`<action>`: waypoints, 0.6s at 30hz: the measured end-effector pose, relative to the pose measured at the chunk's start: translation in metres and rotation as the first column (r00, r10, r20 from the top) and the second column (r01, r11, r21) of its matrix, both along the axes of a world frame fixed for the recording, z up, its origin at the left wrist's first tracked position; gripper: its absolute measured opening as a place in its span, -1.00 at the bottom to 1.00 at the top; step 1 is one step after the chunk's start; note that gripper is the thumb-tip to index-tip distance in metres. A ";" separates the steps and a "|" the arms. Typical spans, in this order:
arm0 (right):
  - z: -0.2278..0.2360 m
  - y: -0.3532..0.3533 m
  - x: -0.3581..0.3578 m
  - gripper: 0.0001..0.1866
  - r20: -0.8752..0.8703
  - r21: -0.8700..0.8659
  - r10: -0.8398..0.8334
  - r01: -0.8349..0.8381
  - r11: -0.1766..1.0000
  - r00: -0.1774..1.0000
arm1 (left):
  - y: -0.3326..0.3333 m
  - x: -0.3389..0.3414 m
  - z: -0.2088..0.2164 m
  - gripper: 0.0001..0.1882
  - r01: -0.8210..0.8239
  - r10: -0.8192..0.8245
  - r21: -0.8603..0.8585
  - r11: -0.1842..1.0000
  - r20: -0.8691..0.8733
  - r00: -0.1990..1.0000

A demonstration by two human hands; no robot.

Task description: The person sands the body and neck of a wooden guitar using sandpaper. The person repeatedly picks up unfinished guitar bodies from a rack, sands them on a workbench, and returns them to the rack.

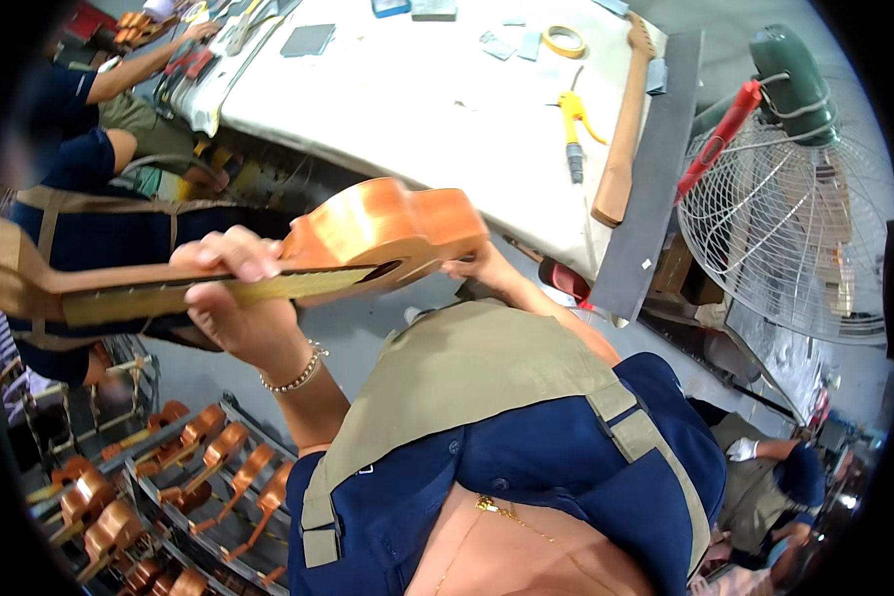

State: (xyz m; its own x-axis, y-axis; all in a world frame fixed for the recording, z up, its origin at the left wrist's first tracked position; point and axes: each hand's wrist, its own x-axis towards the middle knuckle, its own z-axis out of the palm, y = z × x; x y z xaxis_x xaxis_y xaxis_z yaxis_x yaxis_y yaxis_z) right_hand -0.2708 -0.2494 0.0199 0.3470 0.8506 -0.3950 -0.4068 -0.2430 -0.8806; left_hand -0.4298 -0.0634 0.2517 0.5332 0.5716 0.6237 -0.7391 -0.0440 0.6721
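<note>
From where I stand, a ukulele (387, 223) is up in the air in front of the person's apron (487, 353), beside the near edge of the bench (368, 104). It lies roughly level, neck to the person's left, its curved side turned upward and the soundhole (392, 269) showing on the side toward the wearer.

The left hand (238, 283) is closed round the neck near the body, fingers over the top and thumb on the fingerboard side; a beaded bracelet (293, 372) circles that wrist. The right hand (475, 264) is at the far end of the body, touching it — part of it is hidden behind the wood, so I can't tell how firmly it grips.

On the bench lie a yellow air gun (574, 119), a roll of tape (564, 41), a long wooden piece (628, 139) and a grey pad (308, 40). To the right stands a wire-caged fan (785, 228), with a red tool (720, 144) before it.

At lower left a rack (149, 487) carries more ukuleles (226, 444). Co-workers are about — one at the left by the bench, another at lower right wearing a white glove (742, 450).
</note>
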 end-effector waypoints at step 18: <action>0.020 0.068 0.196 -0.78 0.439 0.017 -0.594 0.655 0.755 0.674 | 0.021 0.140 0.023 -0.62 -0.153 0.128 0.259 0.954 0.112 0.986</action>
